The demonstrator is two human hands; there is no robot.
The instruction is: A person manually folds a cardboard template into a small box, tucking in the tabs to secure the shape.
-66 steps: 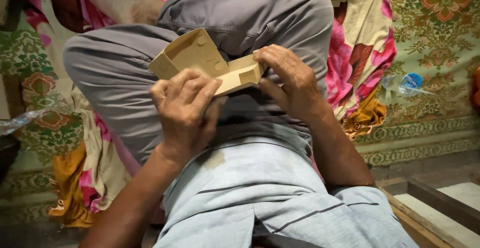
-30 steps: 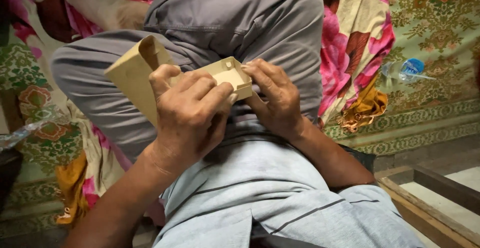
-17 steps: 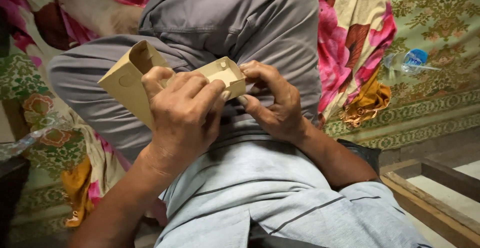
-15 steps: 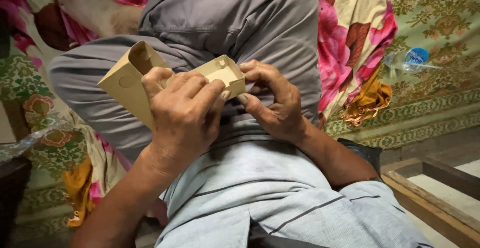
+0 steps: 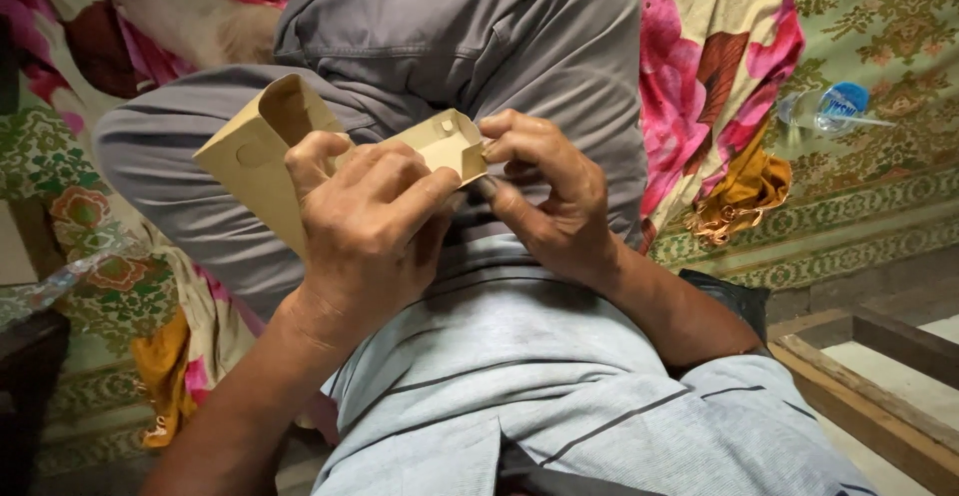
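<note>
Gripping the flat tan cardboard box blank (image 5: 262, 161) over our lap, our left hand (image 5: 365, 221) clamps its middle while our right hand (image 5: 554, 191) pinches one end flap; light, creasable, best held by edges.

I'm holding a tan, unprinted cardboard box (image 5: 270, 156) over my grey trousers (image 5: 460, 36). My shirt (image 5: 559, 396) is showing pale blue with thin dark stripes. Pink-and-red floral cloth (image 5: 699, 86) is lying on a green patterned mat (image 5: 879, 186).
</note>
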